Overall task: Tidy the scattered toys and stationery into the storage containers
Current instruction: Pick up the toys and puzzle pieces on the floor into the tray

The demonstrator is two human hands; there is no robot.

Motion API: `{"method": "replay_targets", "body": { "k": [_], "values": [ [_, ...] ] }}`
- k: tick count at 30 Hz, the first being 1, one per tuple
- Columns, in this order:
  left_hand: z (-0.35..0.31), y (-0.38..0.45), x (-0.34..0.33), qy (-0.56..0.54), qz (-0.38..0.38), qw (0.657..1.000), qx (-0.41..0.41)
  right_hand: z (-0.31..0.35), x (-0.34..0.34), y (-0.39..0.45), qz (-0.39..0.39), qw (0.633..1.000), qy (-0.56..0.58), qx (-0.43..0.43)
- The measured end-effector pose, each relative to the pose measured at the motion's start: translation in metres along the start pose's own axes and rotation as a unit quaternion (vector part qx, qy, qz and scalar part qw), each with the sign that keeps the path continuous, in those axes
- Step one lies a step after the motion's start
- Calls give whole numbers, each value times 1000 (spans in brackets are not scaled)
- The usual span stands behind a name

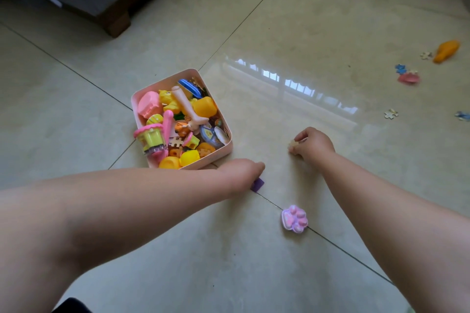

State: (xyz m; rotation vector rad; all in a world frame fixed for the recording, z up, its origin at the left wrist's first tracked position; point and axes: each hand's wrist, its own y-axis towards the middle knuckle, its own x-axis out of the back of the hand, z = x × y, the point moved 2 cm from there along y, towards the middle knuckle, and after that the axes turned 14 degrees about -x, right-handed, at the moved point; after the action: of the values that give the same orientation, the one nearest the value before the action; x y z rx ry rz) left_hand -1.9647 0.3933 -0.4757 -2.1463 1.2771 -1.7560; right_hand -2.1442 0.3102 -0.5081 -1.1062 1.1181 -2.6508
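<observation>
Both forearms are bare, with no sleeves showing.

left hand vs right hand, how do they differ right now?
The left hand is down on a purple piece beside the pink box; the right hand is farther out, pinching a pale puzzle piece. The left's fingers are mostly hidden; the right's curl visibly. Both are at the tiled floor.

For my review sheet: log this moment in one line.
left hand grips purple piece | right hand pinches puzzle piece | pink box full | paw toy loose
</observation>
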Motion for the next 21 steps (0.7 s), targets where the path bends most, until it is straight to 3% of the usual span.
{"method": "replay_targets", "body": {
  "k": [5, 18, 21],
  "values": [
    [8, -2, 0, -43, -43, 997, 43, -1, -6, 1, 3, 1000, 18, -2],
    [1, 10, -5, -50, -47, 997, -32, 1, -8, -1, 36, 998, 44, 16],
    [6, 4, 24, -61, -109, 992, -30, 26, -14, -8, 54, 993, 85, 54]
  ]
}}
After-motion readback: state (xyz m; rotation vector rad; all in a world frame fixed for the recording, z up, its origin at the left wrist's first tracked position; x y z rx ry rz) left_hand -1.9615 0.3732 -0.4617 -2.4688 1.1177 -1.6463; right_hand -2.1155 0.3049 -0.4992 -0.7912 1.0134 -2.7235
